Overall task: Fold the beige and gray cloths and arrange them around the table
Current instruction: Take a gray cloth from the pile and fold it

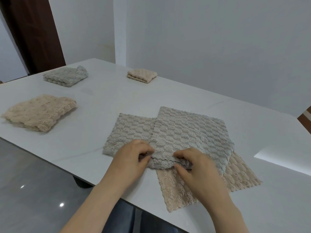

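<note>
A gray textured cloth (190, 132) lies near the front of the white table (101, 101), partly folded over itself. My left hand (131, 157) and my right hand (193, 167) both pinch its near edge, which is lifted slightly. An unfolded beige cloth (235, 172) lies flat under the gray one and sticks out toward the table's front right. Three folded cloths sit farther off: a beige one (38, 112) at the left, a gray one (65, 75) at the far left, and a small beige one (142, 75) at the far middle.
The table's front edge (67, 167) runs diagonally below my left forearm, with gray tiled floor beyond it. White walls stand behind the table, and a dark wooden door (33, 31) is at the far left.
</note>
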{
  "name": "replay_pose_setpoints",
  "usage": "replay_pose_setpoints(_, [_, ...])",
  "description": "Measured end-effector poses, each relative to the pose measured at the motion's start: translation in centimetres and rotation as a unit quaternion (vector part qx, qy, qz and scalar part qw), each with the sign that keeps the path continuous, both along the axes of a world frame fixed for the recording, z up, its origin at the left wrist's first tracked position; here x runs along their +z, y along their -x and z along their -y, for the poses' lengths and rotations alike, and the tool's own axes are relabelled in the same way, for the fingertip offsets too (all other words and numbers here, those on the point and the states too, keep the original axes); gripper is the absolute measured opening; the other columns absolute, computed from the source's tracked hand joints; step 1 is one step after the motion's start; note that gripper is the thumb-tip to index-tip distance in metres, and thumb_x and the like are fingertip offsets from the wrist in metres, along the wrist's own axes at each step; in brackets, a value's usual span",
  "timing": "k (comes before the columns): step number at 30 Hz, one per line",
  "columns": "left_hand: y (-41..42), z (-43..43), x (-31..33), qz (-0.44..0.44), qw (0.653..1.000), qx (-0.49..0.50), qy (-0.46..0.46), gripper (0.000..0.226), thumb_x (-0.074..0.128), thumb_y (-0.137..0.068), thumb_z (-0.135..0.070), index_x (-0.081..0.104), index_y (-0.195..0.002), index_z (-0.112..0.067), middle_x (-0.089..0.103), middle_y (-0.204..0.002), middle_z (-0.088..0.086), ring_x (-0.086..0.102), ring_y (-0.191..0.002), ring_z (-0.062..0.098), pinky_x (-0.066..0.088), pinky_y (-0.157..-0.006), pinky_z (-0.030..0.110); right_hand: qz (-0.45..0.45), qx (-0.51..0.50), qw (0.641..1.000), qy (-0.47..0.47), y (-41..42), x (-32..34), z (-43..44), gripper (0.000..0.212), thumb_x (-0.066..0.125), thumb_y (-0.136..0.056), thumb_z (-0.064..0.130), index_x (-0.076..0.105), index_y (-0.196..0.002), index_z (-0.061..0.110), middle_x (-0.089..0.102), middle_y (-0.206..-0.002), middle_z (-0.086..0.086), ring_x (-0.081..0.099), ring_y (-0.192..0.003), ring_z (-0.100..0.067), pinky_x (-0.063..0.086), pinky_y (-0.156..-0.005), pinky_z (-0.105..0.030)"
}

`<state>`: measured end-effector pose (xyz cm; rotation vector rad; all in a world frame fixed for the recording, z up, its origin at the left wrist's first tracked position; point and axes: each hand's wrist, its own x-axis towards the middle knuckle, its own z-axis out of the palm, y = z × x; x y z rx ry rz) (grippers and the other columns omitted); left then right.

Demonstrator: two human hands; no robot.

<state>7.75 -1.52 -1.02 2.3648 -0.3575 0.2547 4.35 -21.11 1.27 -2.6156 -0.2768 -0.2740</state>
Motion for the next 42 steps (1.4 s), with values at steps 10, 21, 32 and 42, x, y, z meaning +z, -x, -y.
replay_pose_setpoints(10, [-0.3, -0.3, 0.0, 0.018, 1.0, -0.014, 0.009, 0.005, 0.068, -0.083, -0.017, 0.071, -0.083, -0.021, 0.063, -0.091, -0.011, 0.058, -0.085, 0.004, 0.048, -0.075, 0.024, 0.021, 0.027, 0.997, 0.067, -1.2, 0.3, -0.5, 0.018, 0.06, -0.089, 0.031, 0.068, -0.105, 0.029, 0.056, -0.093, 0.017, 0.051, -0.091, -0.002, 0.032, -0.074, -0.007])
replay_pose_setpoints(21, [0.0, -1.7, 2.1, 0.054, 0.998, -0.026, 0.014, 0.015, 0.062, -0.086, -0.015, 0.061, -0.078, -0.028, 0.06, -0.096, -0.017, 0.054, -0.086, -0.005, 0.038, -0.07, 0.004, 0.032, -0.043, 0.996, 0.075, -0.6, 0.5, 2.9, 0.02, 0.063, -0.083, 0.013, 0.07, -0.097, 0.025, 0.06, -0.089, 0.015, 0.055, -0.089, -0.008, 0.034, -0.074, -0.014])
replay_pose_setpoints(32, [-0.4, -3.4, 3.4, 0.072, 0.997, 0.032, 0.029, 0.016, 0.059, -0.087, -0.012, 0.061, -0.082, -0.027, 0.061, -0.096, -0.017, 0.057, -0.089, -0.002, 0.042, -0.071, 0.006, 0.102, -0.102, 0.989, 0.036, -0.3, 2.7, 6.2, 0.019, 0.061, -0.083, 0.005, 0.072, -0.093, 0.017, 0.065, -0.087, 0.009, 0.061, -0.086, -0.017, 0.048, -0.077, -0.03])
replay_pose_setpoints(42, [0.2, -4.3, 6.4, 0.056, 0.959, 0.071, 0.267, 0.013, 0.05, -0.095, -0.014, 0.058, -0.085, -0.017, 0.068, -0.086, -0.015, 0.061, -0.076, -0.002, 0.04, -0.063, 0.004, 0.171, -0.07, 0.982, -0.026, -1.0, 6.4, 4.6, 0.018, 0.049, -0.095, 0.011, 0.062, -0.086, 0.02, 0.056, -0.068, 0.014, 0.053, -0.066, -0.005, 0.036, -0.059, -0.026])
